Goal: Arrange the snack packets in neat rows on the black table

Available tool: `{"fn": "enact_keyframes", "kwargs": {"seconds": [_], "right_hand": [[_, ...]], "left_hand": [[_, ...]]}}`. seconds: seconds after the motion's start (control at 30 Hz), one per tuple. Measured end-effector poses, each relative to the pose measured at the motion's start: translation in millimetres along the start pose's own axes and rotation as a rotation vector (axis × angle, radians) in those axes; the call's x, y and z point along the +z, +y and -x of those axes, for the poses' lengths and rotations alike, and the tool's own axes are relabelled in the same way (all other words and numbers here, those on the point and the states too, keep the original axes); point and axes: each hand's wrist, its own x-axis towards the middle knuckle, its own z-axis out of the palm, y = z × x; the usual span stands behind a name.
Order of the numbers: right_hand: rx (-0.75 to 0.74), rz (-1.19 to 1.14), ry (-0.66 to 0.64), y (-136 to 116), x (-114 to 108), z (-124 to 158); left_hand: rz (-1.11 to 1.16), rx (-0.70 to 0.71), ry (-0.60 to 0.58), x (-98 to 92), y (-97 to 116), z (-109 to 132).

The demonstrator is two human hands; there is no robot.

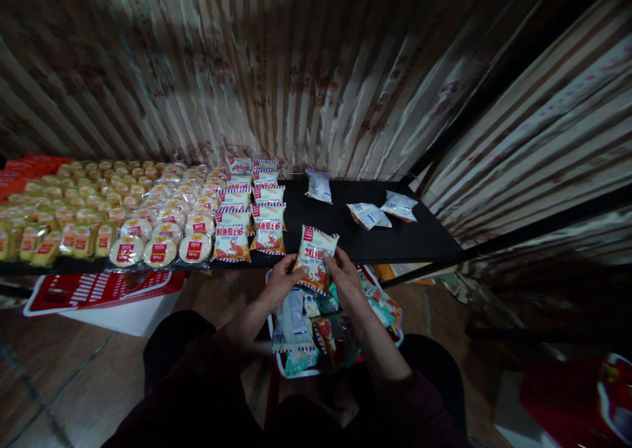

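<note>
White-rimmed basket (302, 374) of snack packets (291, 329)

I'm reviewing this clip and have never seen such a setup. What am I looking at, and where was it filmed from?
There is no machine here: a person works with two bare hands, the left hand and right hand. The single picture comes from a head-worn camera looking forward and down. Both hands hold a small white-and-orange plastic snack bag. The long black shelf carries, from picture left, yellow clear-wrapped snacks, round white wrapped crackers, similar white-and-orange bags, then three loose silvery-white bags. Below is a pale-rimmed basket of packets.
</note>
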Motion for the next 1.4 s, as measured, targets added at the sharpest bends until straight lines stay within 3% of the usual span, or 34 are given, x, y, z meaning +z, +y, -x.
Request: {"fn": "enact_keyframes", "kwargs": {"seconds": [0.27, 0.67, 0.83, 1.03, 1.4], "right_hand": [[-0.055, 0.009, 0.078, -5.5, 10.0, -6.2], [-0.088, 0.009, 0.118, -2.5, 11.2, -6.3], [-0.107, 0.032, 0.117, -2.7, 11.6, -5.1], [-0.108, -0.012, 0.121, 1.6, 10.8, -2.7], [-0.144, -0.001, 0.036, -4.6, 12.4, 4.0]], "left_hand": [[0.217, 0.021, -0.093, 2.1, 1.2, -0.4], [0.281, -0.029, -0.074, 1.0, 10.1, -0.6], [0.251, -0.031, -0.063, -1.3, 9.2, -4.9], [0.281, 0.001, 0.029, 0.3, 4.5, -12.2], [0.067, 0.136, 0.01, 5.9, 3.3, -23.0]]}}
